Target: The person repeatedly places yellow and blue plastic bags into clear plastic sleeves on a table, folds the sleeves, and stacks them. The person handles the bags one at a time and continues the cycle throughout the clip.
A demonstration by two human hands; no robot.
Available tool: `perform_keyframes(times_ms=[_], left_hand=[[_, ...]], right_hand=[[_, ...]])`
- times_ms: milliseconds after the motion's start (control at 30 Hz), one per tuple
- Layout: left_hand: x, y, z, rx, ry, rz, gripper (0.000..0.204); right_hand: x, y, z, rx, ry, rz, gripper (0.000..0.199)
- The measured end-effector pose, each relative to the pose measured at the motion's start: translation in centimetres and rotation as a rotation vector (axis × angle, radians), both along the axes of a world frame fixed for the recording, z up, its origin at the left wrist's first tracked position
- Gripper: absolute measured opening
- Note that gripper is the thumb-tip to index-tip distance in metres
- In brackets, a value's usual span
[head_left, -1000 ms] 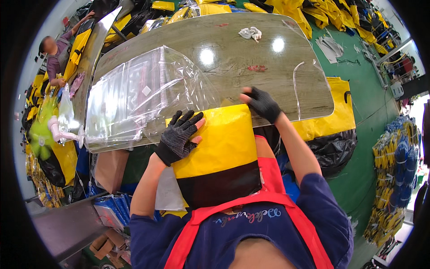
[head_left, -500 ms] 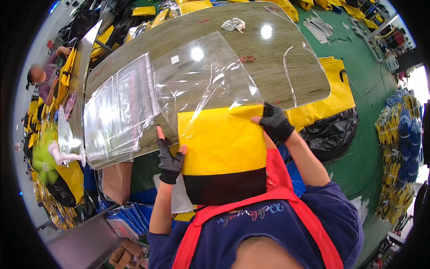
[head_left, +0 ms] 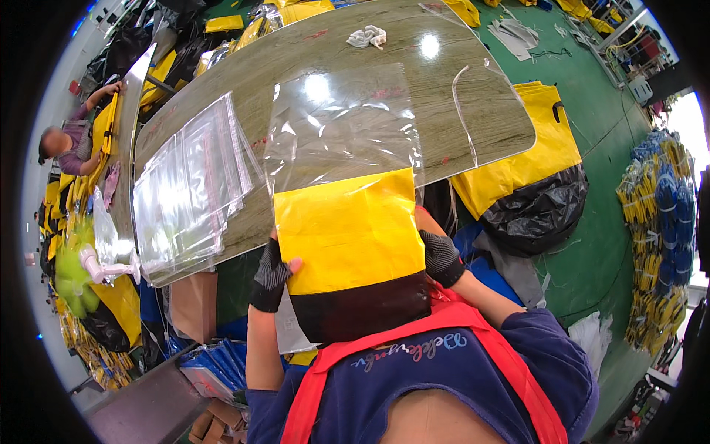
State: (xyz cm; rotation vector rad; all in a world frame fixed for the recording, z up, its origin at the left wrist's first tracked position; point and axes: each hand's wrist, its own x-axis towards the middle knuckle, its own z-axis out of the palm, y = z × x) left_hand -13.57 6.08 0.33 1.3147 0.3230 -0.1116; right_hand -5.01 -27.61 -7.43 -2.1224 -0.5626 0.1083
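Note:
A folded yellow and black piece of sheet material [head_left: 347, 237] lies against my front, its black band nearest me. From its far edge a clear plastic bag [head_left: 344, 133] stretches over the table; how far the bag covers the folded piece I cannot make out. My left hand [head_left: 271, 280], in a dark fingerless glove, grips the left edge with the thumb on top. At the right edge my right hand [head_left: 442, 259], gloved alike, is closed along the side, some fingers hidden. Left of the bag, a stack of clear plastic bags [head_left: 188, 181] lies fanned on the table.
The wood-patterned table [head_left: 436, 96] has a rounded right corner. A crumpled white cloth [head_left: 367, 36] and a clear strip [head_left: 462, 111] lie on it. A yellow and black bag [head_left: 532, 163] sits right of it. A green fan [head_left: 78, 270] and another person [head_left: 70, 144] are at left.
The clear bag has swung straighter, in line with the folded piece. My right hand has slid down from the far right corner to the side edge. The view has shifted slightly.

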Motion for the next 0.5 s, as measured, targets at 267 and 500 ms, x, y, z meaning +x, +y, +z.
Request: perform_keyframes(times_ms=[267,500], left_hand=[[-6.0,-5.0,-1.7,0.602,0.426,0.131,0.041],[-0.7,1.2,-3.5,0.206,0.169,0.04,0.053]], right_hand=[[1.1,-3.8,2.0,-0.157,0.269,0.237,0.031],[7.5,-1.7,4.3,0.494,1.064,0.229,0.046]])
